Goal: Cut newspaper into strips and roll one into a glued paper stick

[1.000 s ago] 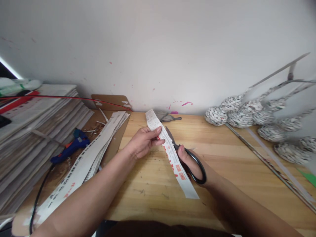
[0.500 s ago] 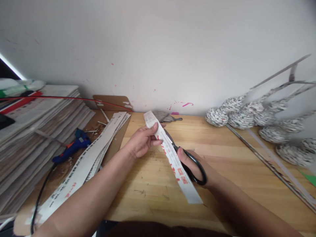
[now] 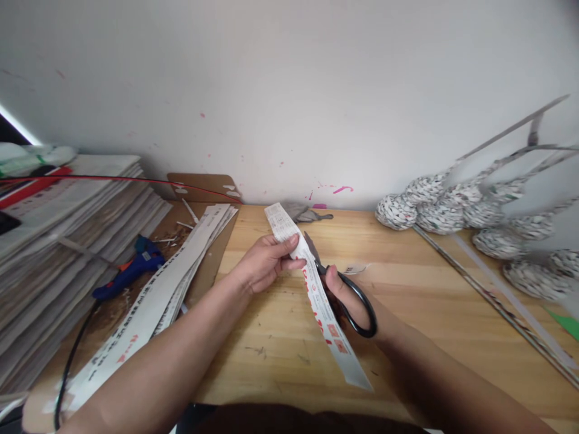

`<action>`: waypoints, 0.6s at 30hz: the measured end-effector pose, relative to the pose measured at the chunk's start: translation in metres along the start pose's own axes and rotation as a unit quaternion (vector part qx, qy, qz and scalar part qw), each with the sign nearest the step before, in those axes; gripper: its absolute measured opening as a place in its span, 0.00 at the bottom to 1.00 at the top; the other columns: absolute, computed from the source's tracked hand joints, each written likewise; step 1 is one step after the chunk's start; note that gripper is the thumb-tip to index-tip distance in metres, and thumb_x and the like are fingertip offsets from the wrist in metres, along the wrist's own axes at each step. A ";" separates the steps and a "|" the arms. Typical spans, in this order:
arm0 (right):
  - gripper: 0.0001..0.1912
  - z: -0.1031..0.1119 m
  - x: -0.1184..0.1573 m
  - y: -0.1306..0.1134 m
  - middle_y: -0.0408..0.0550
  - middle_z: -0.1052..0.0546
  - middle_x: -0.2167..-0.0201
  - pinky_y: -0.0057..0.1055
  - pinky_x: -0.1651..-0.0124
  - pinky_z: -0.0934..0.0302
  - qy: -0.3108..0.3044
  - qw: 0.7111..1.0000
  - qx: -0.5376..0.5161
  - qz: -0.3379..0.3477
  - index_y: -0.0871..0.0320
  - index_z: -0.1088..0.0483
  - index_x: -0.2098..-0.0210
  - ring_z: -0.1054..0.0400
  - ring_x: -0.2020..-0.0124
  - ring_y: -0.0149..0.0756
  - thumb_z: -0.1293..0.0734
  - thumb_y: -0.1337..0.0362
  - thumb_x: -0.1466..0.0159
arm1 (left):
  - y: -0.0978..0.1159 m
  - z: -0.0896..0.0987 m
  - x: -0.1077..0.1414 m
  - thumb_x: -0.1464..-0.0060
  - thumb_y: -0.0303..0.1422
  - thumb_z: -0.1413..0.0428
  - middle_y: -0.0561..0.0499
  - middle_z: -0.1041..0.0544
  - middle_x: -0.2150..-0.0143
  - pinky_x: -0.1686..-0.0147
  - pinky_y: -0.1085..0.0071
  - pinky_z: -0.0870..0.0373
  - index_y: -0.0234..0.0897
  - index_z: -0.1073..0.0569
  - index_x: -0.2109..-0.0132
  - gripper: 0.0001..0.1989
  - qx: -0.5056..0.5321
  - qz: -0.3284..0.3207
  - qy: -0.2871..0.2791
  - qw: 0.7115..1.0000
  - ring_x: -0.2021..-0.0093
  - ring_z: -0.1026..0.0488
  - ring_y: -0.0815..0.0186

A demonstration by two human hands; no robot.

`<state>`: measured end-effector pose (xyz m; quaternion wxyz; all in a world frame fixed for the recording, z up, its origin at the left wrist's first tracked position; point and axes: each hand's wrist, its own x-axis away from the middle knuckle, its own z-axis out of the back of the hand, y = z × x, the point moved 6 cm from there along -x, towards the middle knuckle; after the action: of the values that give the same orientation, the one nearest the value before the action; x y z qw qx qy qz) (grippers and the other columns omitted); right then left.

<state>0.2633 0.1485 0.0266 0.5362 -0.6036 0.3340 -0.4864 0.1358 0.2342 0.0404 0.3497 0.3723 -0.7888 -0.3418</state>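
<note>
My L hand [image 3: 266, 262] pinches the paper strip [image 3: 318, 295] near its upper part, thumb on top w/ fingers curled under, prob. to steady the edge beside the blades; the strip slants over the tabletop [image 3: 266, 367], lower end hanging free toward me; my R hand [image 3: 350, 295] is closed round the scissors [image 3: 322, 269], thumb near the handle loop, blades along the strip's R edge; can't tell how wide they're parted, since paper hides some; a small scrap [image 3: 357, 269] lies just beyond my R hand; grey cloth [image 3: 301, 212] by the wall; more strips [image 3: 181, 259] piled L, within easy reach, w/ glue gun [image 3: 126, 278] alongside; woven bulbs [image 3: 436, 217] grouped far R, prob. to stay out of the way.
</note>
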 end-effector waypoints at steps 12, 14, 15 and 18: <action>0.37 -0.005 0.007 -0.012 0.38 0.39 0.90 0.24 0.89 0.51 -0.005 0.997 -0.038 -0.064 0.55 0.40 0.79 0.44 0.91 0.26 0.44 0.25 0.46 | 0.008 0.006 0.000 0.38 0.35 0.45 0.46 0.20 0.69 0.72 0.70 0.19 0.32 0.21 0.51 0.14 0.003 -0.008 -0.011 1.000 0.72 0.22 0.66; 0.36 -0.004 0.007 -0.010 0.38 0.38 0.90 0.24 0.89 0.51 -0.019 0.997 -0.039 -0.061 0.55 0.39 0.78 0.43 0.91 0.27 0.44 0.27 0.44 | 0.010 0.007 0.000 0.36 0.37 0.49 0.45 0.20 0.68 0.73 0.68 0.19 0.33 0.22 0.48 0.17 0.004 -0.001 -0.006 1.000 0.72 0.22 0.65; 0.36 -0.003 0.007 -0.010 0.39 0.37 0.89 0.24 0.88 0.50 -0.022 0.998 -0.030 -0.050 0.56 0.39 0.78 0.42 0.90 0.27 0.45 0.28 0.42 | 0.011 0.007 0.000 0.35 0.36 0.49 0.45 0.20 0.68 0.74 0.71 0.19 0.32 0.22 0.50 0.16 0.004 -0.003 0.001 1.000 0.72 0.22 0.65; 0.35 -0.001 0.007 -0.011 0.41 0.33 0.87 0.24 0.84 0.49 -0.029 0.999 -0.005 -0.013 0.57 0.36 0.77 0.41 0.87 0.27 0.48 0.34 0.35 | 0.011 0.007 -0.001 0.36 0.28 0.48 0.44 0.20 0.67 0.74 0.79 0.21 0.26 0.20 0.57 0.12 0.012 -0.017 0.024 1.000 0.71 0.22 0.69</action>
<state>0.2633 0.1444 0.0385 0.5363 -0.6242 0.3131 -0.4740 0.1268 0.2418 0.0452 0.3580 0.3975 -0.7779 -0.3296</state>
